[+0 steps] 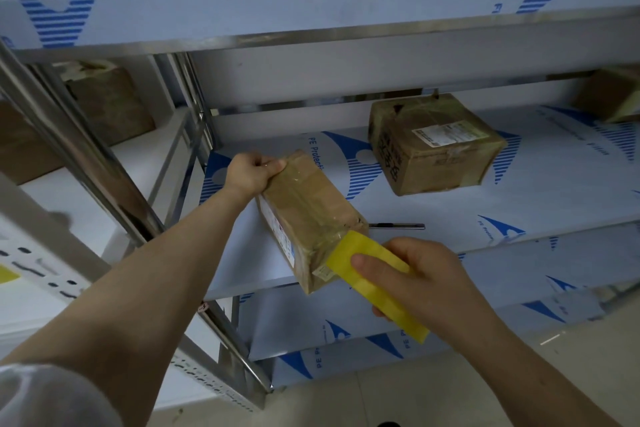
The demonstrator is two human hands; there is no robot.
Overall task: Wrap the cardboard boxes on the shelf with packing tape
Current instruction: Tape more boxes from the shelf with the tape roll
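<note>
Left hand (pixel 254 173) grips box (pixel 311 215); right hand (pixel 426 281) clasps yellow tape roll (pixel 367 248), seemingly touching box.

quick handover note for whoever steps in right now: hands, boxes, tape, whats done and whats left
Left hand grips the far end of the small box, which lies at the front of the shelf.
Right hand holds the yellow tape roll at the box's near end.
Done: shiny tape already shows on this box.
Left: finish and cut this strip, perhaps with the slim tool beside it; then the larger box behind, which may need wrapping.
</note>
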